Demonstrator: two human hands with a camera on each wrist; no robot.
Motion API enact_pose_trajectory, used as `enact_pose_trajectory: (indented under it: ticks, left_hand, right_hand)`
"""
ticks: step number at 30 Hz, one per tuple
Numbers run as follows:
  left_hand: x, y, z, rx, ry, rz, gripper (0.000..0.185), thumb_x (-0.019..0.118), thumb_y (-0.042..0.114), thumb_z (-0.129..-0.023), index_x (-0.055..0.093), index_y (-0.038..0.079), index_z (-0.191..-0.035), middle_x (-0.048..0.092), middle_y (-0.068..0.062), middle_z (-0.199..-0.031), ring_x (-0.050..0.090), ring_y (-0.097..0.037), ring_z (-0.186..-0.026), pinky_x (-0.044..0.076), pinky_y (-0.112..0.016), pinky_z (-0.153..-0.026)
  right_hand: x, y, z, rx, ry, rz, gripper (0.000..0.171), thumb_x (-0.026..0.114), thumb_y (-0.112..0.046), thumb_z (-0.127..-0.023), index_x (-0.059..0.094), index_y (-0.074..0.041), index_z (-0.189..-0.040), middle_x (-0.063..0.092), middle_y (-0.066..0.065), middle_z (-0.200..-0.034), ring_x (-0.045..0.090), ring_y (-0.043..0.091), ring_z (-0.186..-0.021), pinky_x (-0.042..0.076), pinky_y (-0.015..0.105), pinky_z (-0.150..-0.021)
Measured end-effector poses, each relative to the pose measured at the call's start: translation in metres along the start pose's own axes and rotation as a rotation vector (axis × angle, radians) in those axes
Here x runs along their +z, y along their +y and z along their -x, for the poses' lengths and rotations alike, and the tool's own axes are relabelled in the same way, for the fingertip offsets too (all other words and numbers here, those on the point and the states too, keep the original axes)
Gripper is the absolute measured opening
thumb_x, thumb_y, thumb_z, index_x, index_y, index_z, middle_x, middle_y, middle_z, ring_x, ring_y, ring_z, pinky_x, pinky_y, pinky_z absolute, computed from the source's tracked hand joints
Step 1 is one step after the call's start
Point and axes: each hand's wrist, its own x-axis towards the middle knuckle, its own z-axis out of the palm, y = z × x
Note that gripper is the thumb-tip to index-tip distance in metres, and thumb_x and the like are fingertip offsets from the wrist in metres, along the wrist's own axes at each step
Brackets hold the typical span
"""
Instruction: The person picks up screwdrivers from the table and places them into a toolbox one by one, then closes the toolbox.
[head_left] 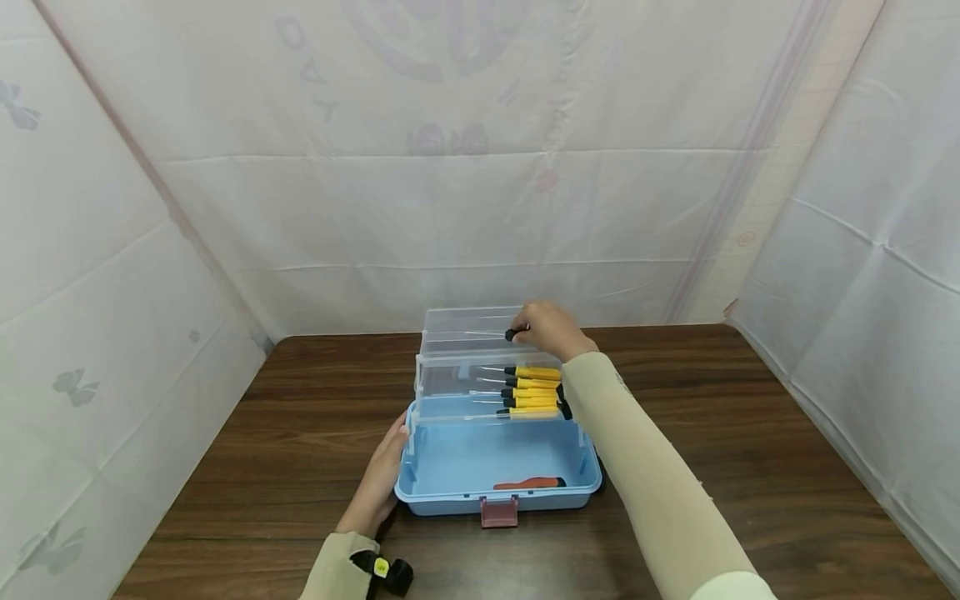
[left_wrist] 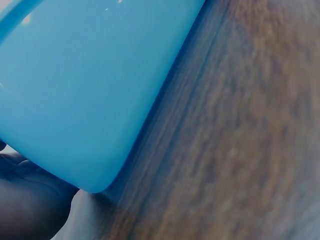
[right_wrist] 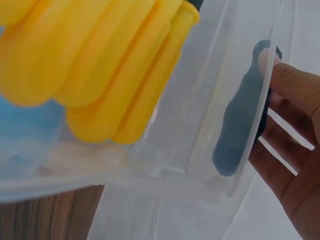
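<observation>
Pinched between thumb and fingers of my right hand [head_left: 553,328] is a thin-shafted screwdriver with a black handle [right_wrist: 237,115], at the upper clear tray [head_left: 461,323] of a toolbox. Its shaft points left in the head view; in the right wrist view, the handle shows through the tray wall. Below it, a second clear tray holds several yellow-handled screwdrivers [head_left: 534,394]. My left hand [head_left: 378,479] rests along the left side of the blue toolbox [head_left: 480,454], thumb near the rim. In the left wrist view, part of that hand is hidden by the toolbox.
A slim orange-red tool [head_left: 531,483] with a black end lies in the toolbox bottom. A mauve clasp [head_left: 498,512] hangs at its front. The brown wooden table [head_left: 277,467] meets white fabric walls [head_left: 480,225] behind and at both sides.
</observation>
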Motion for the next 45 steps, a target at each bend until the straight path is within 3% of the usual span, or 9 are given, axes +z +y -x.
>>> enact_pose_trajectory:
  ticks: [8, 19, 45]
  left_hand:
    - [0.001, -0.001, -0.001, 0.003, 0.002, -0.004, 0.057, 0.022, 0.043, -0.105, 0.012, 0.017, -0.156, 0.010, -0.015, -0.162, 0.011, -0.039, -0.148, 0.015, -0.059, -0.115]
    - [0.002, 0.000, -0.001, 0.017, -0.006, -0.010, 0.057, 0.022, 0.041, -0.106, 0.012, 0.016, -0.156, 0.010, -0.015, -0.162, 0.011, -0.039, -0.147, 0.015, -0.058, -0.115]
    - [0.002, 0.000, -0.002, 0.009, -0.006, -0.011, 0.058, 0.021, 0.043, -0.105, 0.011, 0.016, -0.156, 0.009, -0.015, -0.162, 0.009, -0.039, -0.148, 0.013, -0.058, -0.116]
  right_hand:
    - [0.002, -0.002, -0.001, 0.000, -0.010, 0.023, 0.023, 0.070, -0.016, -0.087, 0.074, -0.011, -0.109, 0.071, 0.006, -0.109, 0.065, 0.020, -0.097, 0.054, 0.037, -0.087]
    - [0.008, -0.001, -0.001, -0.011, 0.019, 0.056, 0.013, 0.072, -0.014, -0.086, 0.078, -0.012, -0.097, 0.074, 0.003, -0.097, 0.067, 0.017, -0.084, 0.056, 0.034, -0.078]
    - [-0.003, 0.002, 0.009, 0.072, -0.030, -0.117, 0.030, 0.067, -0.015, -0.090, 0.068, -0.007, -0.119, 0.067, 0.008, -0.119, 0.062, 0.025, -0.110, 0.052, 0.041, -0.094]
